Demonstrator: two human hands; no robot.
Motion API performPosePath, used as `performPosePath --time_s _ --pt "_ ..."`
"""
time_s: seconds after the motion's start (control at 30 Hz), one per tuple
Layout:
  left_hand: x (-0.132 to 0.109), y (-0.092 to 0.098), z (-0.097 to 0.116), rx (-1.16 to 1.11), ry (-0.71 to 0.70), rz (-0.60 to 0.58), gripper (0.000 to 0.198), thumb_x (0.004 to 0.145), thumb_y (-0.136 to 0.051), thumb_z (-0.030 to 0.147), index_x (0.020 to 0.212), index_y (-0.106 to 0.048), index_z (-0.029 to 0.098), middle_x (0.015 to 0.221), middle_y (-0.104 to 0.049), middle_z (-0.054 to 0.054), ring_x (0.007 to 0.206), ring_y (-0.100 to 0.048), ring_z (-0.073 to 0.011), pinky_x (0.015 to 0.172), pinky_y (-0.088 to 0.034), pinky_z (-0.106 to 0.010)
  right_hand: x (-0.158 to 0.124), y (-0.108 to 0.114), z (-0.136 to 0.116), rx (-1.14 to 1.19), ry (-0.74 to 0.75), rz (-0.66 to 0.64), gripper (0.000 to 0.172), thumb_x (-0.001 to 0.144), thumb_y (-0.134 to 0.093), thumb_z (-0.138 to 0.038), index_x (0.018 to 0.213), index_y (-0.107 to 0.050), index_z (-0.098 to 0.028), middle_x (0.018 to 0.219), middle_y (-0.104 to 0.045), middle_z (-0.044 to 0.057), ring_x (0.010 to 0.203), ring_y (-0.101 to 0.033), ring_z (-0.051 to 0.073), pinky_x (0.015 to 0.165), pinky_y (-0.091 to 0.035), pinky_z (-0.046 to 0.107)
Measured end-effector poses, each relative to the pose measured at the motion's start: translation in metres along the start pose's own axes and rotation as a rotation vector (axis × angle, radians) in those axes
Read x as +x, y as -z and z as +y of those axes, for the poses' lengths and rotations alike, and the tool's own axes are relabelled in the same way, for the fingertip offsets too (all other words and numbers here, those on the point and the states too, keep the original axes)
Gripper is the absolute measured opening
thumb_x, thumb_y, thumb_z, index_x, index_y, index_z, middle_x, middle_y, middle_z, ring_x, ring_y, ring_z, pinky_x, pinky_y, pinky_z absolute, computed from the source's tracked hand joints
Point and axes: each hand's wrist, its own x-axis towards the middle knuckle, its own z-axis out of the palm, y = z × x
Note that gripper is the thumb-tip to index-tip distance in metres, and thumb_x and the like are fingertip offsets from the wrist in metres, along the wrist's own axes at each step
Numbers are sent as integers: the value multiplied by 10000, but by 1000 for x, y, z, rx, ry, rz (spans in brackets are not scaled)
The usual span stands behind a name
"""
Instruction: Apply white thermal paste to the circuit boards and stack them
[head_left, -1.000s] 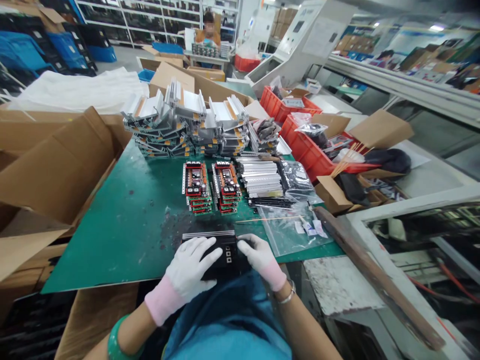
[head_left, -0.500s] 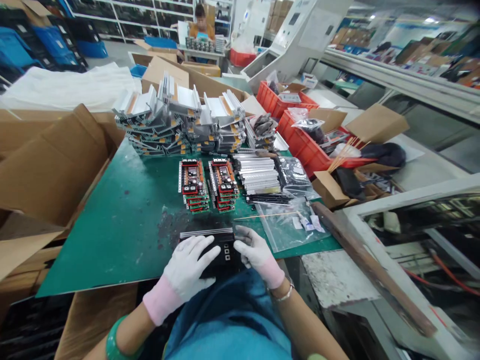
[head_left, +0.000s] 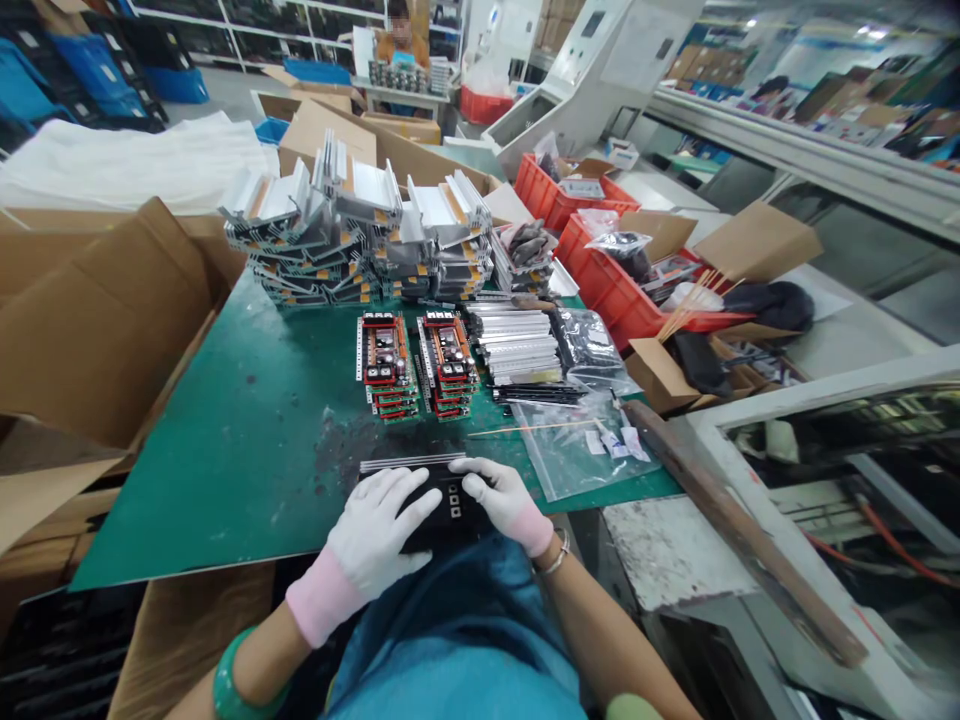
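Observation:
A black finned metal housing lies at the front edge of the green table, close to my body. Three small square light-coloured parts show in a column near its right end. My left hand, in a white glove with a pink cuff, rests on the housing's left part with fingers spread. At the right end, my gloved right hand reaches over the edge, its index finger stretched along the top and its thumb apart. The undersides of the right fingers are hidden. Beyond lie two stacks of red and green circuit boards.
Silver metal profiles are piled at the back. Right of the boards lie metal strips, a thin wooden stick and a clear plastic bag. Red crates stand right, an open carton left. A person sits far back.
My right hand has shifted slightly left and down onto the housing's right end, and its index finger now lies over the top. My left hand has stayed in place.

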Motion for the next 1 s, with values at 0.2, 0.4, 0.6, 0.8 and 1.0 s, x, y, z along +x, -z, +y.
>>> performPosePath --time_s 0.2,0.4,0.6,0.8,1.0 --pt "-2 1 -2 -13 5 43 596 714 -769 301 1270 -568 227 1304 -626 -125 1182 -586 -332 994 -471 -473 3 -2 -2 -84 107 13 236 865 -596 -370 978 -752 -234 998 -774 39 954 -712 222 883 -544 350" --pt "-3 0 -2 -10 9 39 573 736 -756 326 1268 -569 227 1312 -619 -130 1196 -578 -332 994 -476 -479 6 -6 -4 -92 115 66 219 840 -589 -348 921 -757 -235 947 -778 36 917 -719 223 852 -554 349" --pt "2 1 -1 9 -15 49 601 676 -784 280 1237 -582 209 1297 -628 -136 1158 -602 -339 957 -509 -490 0 -7 -6 -84 3 190 244 775 -654 -363 953 -751 -226 927 -781 35 883 -728 227 822 -573 350" --pt "2 2 0 13 13 30 709 620 -768 224 1294 -549 233 1343 -606 -114 1208 -579 -327 1009 -486 -478 -4 23 -19 -342 48 484 245 838 -615 -411 917 -732 -210 868 -766 52 791 -714 214 757 -578 341" --pt "-19 5 -23 1 153 -6 1058 485 -773 285 1447 -344 184 1512 -411 -189 1393 -367 -435 1127 -345 -602 -16 9 -17 -748 393 133 687 651 -822 -511 1243 -624 -225 1283 -643 133 1231 -572 311 1045 -459 471"
